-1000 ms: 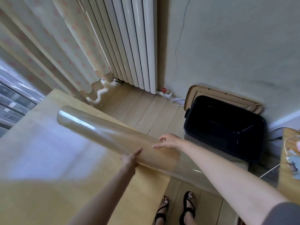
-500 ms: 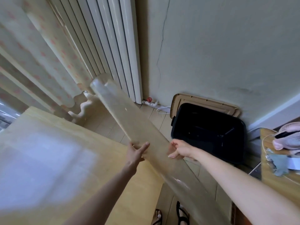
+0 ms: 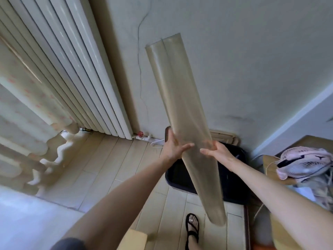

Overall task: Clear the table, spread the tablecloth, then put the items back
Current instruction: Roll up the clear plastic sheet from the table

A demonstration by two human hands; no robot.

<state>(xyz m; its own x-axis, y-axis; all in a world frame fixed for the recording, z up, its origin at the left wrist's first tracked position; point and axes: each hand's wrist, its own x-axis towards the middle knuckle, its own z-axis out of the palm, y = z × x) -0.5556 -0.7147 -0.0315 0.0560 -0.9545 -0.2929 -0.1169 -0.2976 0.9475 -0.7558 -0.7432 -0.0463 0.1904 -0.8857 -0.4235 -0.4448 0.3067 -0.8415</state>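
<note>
Translucent vinyl, clear of the table [image 3: 27, 222]: holds the rolled tablecloth [image 3: 180, 98] steeply tilted in mid-air above the black bin [image 3: 234, 179], left hand [image 3: 173, 148] and right hand [image 3: 219, 153] each wrapped round its middle from opposite sides, likely balancing it ready for unrolling.

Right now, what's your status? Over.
Gripping roll: left hand, right hand. Held steep, in the air. Nearby: bin, just behind.
</note>
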